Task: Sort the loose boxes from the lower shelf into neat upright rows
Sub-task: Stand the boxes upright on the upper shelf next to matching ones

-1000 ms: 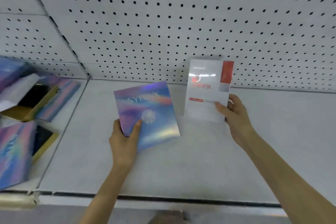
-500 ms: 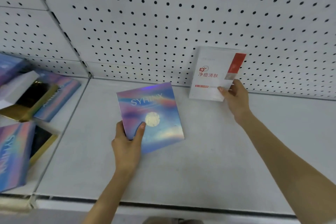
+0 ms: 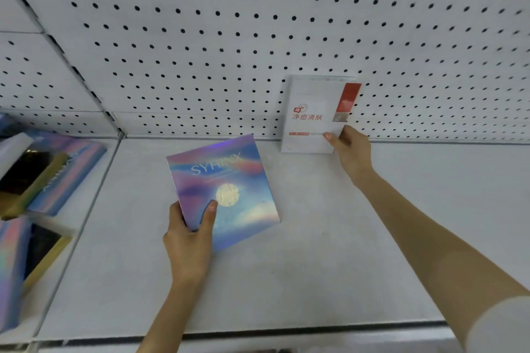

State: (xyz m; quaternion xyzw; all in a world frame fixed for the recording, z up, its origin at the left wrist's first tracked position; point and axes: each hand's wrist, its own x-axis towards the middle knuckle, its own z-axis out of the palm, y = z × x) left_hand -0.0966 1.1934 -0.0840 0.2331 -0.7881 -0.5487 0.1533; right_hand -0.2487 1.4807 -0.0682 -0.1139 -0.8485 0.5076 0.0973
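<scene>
White box (image 3: 311,123) with red lettering, set upright against the pegboard (image 3: 229,37) at the rear of the shelf (image 3: 315,261), pinched at its lower right corner by the right hand (image 3: 348,152). Holographic SYHINX box (image 3: 226,189) gripped at one corner by the left hand (image 3: 187,238), tilted, not yet stood in a row. Early going, judging by the open boxes (image 3: 43,175) lying loose in the left bay.

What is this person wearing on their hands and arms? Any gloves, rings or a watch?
No gloves: both the left hand and the right hand are bare, and I see no ring, watch or bracelet. The left forearm is uncovered as far as the picture shows. On the right arm, the edge of a white sleeve shows at the picture's lower edge.
</scene>
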